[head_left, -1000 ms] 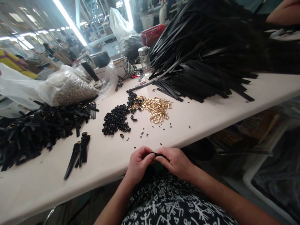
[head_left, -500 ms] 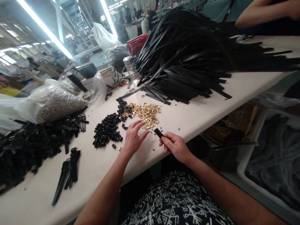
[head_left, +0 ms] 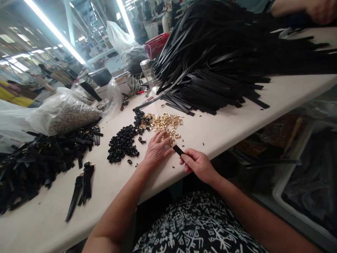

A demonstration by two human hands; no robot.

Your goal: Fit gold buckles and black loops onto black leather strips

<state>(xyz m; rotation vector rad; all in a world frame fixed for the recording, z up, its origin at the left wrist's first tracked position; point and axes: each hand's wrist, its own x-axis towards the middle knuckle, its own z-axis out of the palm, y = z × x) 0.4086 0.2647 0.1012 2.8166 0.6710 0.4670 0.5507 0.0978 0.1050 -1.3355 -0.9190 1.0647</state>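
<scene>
My right hand (head_left: 197, 163) pinches a short black strap (head_left: 178, 150), whose free end points up and left. Beside it, my left hand (head_left: 156, 149) has its fingers spread low over the near edge of the gold buckles (head_left: 165, 121); its fingertips are close to the strap's end, and whether they touch a buckle is too small to tell. To the left of that hand lies a heap of small black loops (head_left: 122, 144). Farther left on the table (head_left: 110, 196) are a few finished-looking straps with gold buckles (head_left: 85, 182).
Long black strips (head_left: 218, 70) cover the back right. A glass bottle (head_left: 149, 75), a red basket (head_left: 156, 45) and plastic bags (head_left: 65, 114) stand behind. Many black straps (head_left: 47, 161) pile up at left. Another person's hand (head_left: 322, 10) shows top right; a grey bin (head_left: 281, 182) is below.
My left hand has moved right and slightly up, onto the near edge of the gold buckles and closer to the strap. My right hand keeps its grip. The view has shifted slightly.
</scene>
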